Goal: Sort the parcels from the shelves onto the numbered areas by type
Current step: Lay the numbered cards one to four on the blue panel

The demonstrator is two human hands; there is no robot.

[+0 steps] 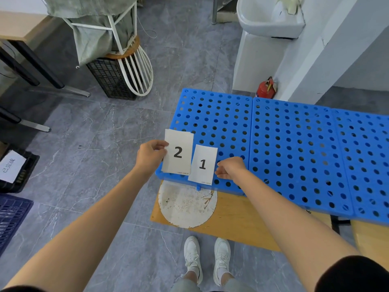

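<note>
Two white number cards are at the near left corner of a blue perforated board (294,144). My left hand (150,155) pinches the left edge of the card marked 2 (178,153), which overlaps the board's left edge. The card marked 1 (203,164) lies to its right at the board's front edge. My right hand (230,167) has its fingertips at the right edge of card 1; whether it pinches the card or only touches it is unclear. No parcels or shelves are in view.
The blue board rests on a wooden surface (237,220) with a round white plate (186,205) under its corner. A black crate (113,81) and white wire rack (136,66) stand back left, a red fire extinguisher (266,89) by the wall, dark crates (12,216) at left.
</note>
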